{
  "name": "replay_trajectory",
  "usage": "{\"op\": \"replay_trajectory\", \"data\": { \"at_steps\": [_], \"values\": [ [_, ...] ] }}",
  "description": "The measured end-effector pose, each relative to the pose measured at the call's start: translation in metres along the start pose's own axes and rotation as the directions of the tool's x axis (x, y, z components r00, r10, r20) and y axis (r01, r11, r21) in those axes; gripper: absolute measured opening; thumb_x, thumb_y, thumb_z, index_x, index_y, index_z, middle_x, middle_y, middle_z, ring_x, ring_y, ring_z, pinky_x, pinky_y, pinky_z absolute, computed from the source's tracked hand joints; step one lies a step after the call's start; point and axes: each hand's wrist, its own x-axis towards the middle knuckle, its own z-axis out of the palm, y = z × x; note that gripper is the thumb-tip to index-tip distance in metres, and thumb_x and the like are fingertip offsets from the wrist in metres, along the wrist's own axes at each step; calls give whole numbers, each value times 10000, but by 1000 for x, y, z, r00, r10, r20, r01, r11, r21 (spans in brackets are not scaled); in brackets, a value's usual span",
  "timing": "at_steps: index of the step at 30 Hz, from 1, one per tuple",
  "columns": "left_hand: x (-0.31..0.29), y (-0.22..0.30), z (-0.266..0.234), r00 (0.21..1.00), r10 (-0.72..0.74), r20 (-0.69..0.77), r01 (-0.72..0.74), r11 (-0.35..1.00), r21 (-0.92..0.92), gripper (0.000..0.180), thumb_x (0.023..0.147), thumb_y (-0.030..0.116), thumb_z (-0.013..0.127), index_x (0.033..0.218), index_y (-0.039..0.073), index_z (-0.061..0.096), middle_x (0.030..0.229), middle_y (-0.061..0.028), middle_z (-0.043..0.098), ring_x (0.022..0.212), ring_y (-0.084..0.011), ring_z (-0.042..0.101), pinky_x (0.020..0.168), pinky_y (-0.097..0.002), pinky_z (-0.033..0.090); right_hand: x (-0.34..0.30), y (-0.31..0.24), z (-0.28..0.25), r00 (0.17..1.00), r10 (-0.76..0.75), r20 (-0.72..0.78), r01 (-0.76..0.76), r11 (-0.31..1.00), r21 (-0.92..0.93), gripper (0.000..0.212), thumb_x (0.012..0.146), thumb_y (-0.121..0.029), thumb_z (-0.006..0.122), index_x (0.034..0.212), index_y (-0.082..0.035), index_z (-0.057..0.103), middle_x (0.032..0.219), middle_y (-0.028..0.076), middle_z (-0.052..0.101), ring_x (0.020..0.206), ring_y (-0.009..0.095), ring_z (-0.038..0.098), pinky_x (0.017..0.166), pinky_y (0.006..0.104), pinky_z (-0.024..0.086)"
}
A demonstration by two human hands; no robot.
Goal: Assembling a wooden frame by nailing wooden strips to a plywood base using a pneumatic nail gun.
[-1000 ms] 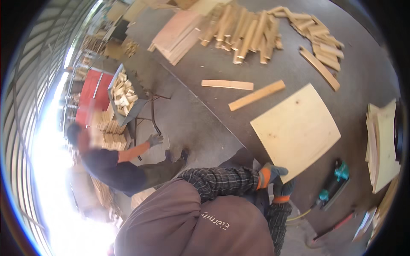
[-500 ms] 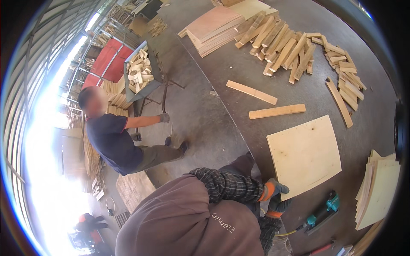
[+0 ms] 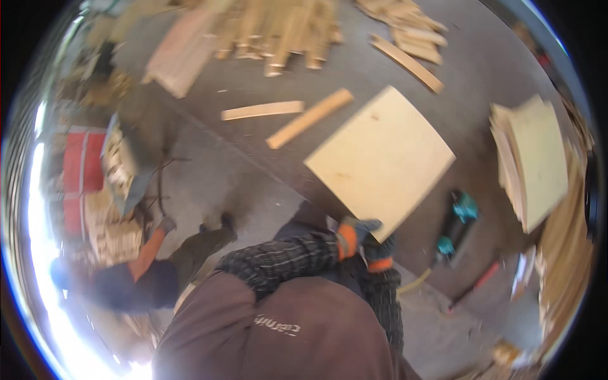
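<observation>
A square, pale plywood sheet (image 3: 383, 158) lies at an angle on the dark table, its near corner toward me. My left hand (image 3: 361, 229), in a grey glove with an orange cuff, is closed on the sheet's near edge, fingers over its upper face. Close beside it, at that same corner, is my right hand (image 3: 380, 249), gloved alike. Its fingers are mostly hidden by the left hand and the sheet. Right of the sheet rests a teal and black nail gun (image 3: 457, 218) with a yellow hose (image 3: 415, 282).
Beyond the sheet lie two loose wood strips (image 3: 263, 110) (image 3: 310, 119), a stick pile (image 3: 285, 31) and a longer strip (image 3: 408, 63). Stacked plywood (image 3: 538, 158) stands right, near a red bar-like tool (image 3: 484, 275). At left, another person (image 3: 136, 282) stands by a cart of wood offcuts (image 3: 120, 164).
My view has swung right, so the scene appears turned and shifted left. Both hands stay at the sheet's near corner. The picture is now blurrier.
</observation>
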Motion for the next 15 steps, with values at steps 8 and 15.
{"op": "replay_trajectory", "data": {
  "at_steps": [8, 15],
  "values": [
    [14, 0, -8, 997, -68, 43, 65, 995, 70, 361, 940, 49, 734, 1274, -61, 653, 1154, -179, 739, 950, -310, 769, 730, -419, 696, 5, -7, -1, 984, 159, 75, -83, 44, 996, 586, 1081, -425, 605, 1493, -17, 523, 1428, 175, 631, 1257, 326, 652, 997, 443, 598],
    [11, 3, 4, 991, -73, 116, 68, 997, 41, 368, 939, 50, 729, 1280, -62, 643, 1160, -178, 733, 964, -308, 769, 732, -457, 703, -26, -13, -63, 981, 172, -94, -12, 534, 846, 560, 1090, -368, 595, 1503, 2, 516, 1436, 210, 622, 1241, 318, 663, 1030, 418, 571]
  ]
}}
